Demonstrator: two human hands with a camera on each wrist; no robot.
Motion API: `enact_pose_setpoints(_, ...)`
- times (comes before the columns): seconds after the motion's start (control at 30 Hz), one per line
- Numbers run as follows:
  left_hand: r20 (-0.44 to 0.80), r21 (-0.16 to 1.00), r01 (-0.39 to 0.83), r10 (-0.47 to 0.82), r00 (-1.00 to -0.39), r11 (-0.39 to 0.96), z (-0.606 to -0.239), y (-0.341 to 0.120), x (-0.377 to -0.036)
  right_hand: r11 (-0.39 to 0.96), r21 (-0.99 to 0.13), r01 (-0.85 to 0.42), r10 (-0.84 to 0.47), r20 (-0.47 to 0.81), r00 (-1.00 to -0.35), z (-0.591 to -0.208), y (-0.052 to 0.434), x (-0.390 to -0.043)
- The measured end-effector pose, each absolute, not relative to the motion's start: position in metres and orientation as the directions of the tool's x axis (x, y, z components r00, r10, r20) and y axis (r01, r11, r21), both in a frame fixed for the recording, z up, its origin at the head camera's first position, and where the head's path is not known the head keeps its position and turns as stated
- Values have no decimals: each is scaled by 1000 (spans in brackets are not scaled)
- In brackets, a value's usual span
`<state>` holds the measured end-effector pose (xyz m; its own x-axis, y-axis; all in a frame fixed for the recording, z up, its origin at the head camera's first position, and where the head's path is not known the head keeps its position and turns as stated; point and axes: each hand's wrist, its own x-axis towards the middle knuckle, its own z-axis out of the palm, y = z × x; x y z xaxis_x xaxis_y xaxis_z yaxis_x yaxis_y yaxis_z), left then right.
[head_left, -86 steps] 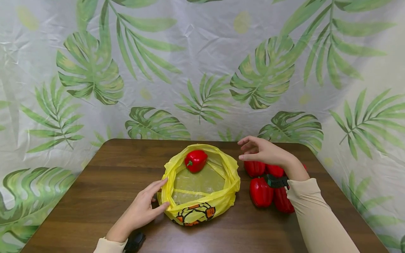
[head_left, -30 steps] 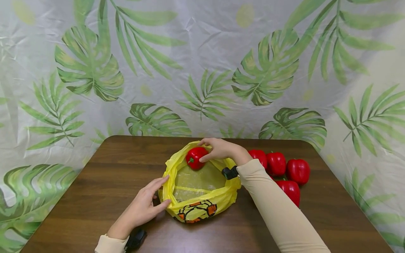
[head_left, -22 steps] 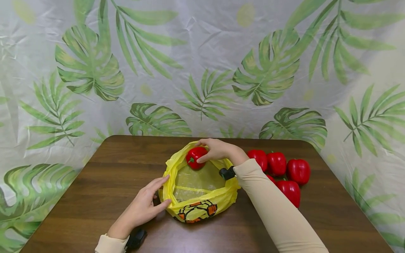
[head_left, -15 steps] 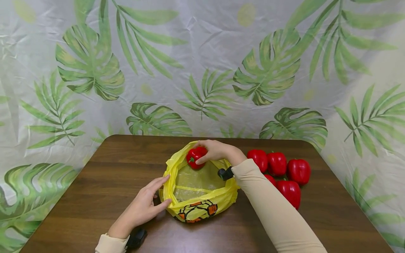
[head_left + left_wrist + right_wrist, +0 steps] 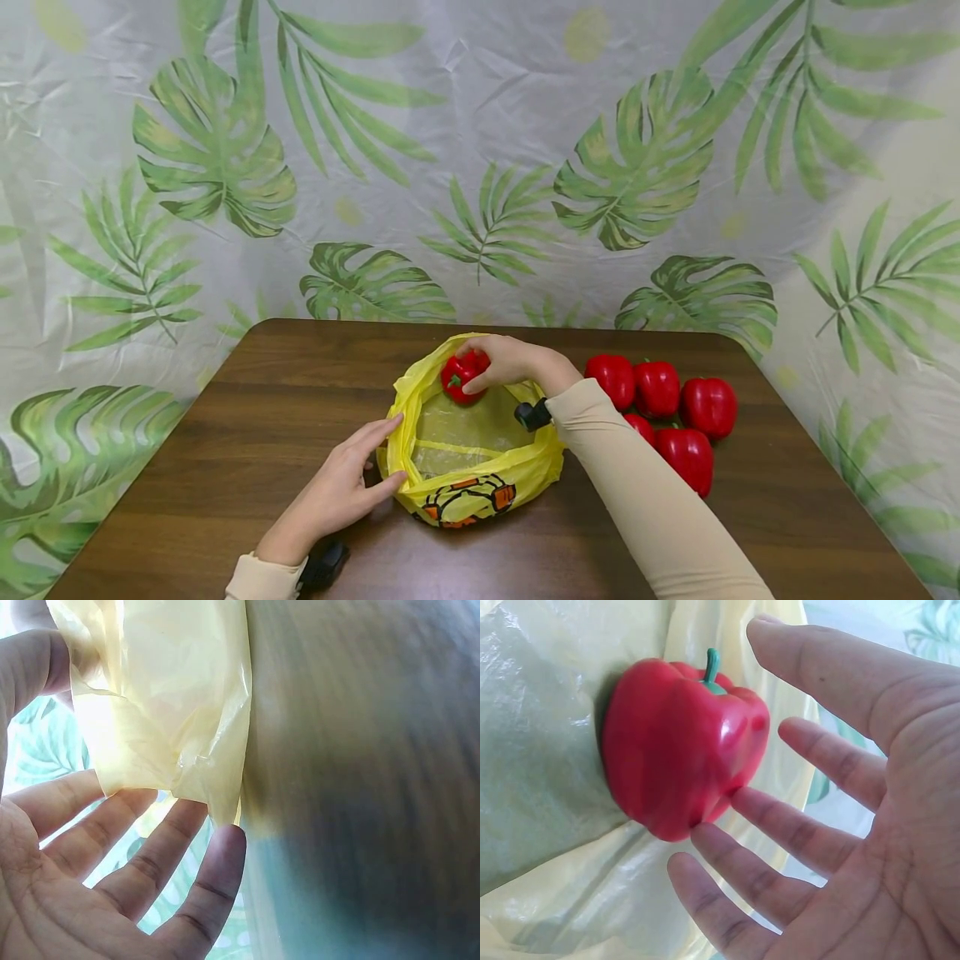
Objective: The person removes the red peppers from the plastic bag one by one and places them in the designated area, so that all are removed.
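A yellow plastic bag (image 5: pixel 536 471) with an orange and black print stands with its mouth wide, rim rolled outward. Inside, against the far wall, lies a red bell pepper (image 5: pixel 456 390) with a green stem. My right hand (image 5: pixel 517 360) reaches over the bag's back right rim, fingers spread around the pepper. In the right wrist view two fingertips (image 5: pixel 705 836) meet the pepper (image 5: pixel 675 750), while the thumb stays apart from it. At the bag's left side my left hand (image 5: pixel 337 487) rests straight fingers and thumb on the rim.
Several more red bell peppers (image 5: pixel 686 458) are grouped on the brown wooden table (image 5: pixel 262 433), right of the bag and partly behind the right sleeve. A leaf-patterned curtain (image 5: pixel 487 125) hangs behind the table's back edge. Each wrist wears a black device (image 5: pixel 322 567).
My right hand has moved left from above the grouped peppers to the pepper in the bag, then edged slightly further over it. The left hand keeps its place at the rim.
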<state>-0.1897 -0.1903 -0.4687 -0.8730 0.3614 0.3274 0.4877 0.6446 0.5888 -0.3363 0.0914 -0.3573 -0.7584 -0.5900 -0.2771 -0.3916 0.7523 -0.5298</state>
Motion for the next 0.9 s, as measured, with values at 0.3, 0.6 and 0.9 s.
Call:
enact_pose_setpoints(0.3, 328, 588, 490, 364, -872, 644, -467, -190, -189, 744, -529, -409, -610, -285, -740, -355, 90, -332)
enact_pose_setpoints(0.6, 331, 598, 493, 366, -870, 631, -467, -190, -188, 771, -457, -444, -609, -321, -726, -350, 87, -326)
enact_pose_setpoints(0.9, 330, 597, 493, 366, -870, 633, -467, -189, -189, 756, -450, -476, -625, -276, -730, -356, 84, -326)
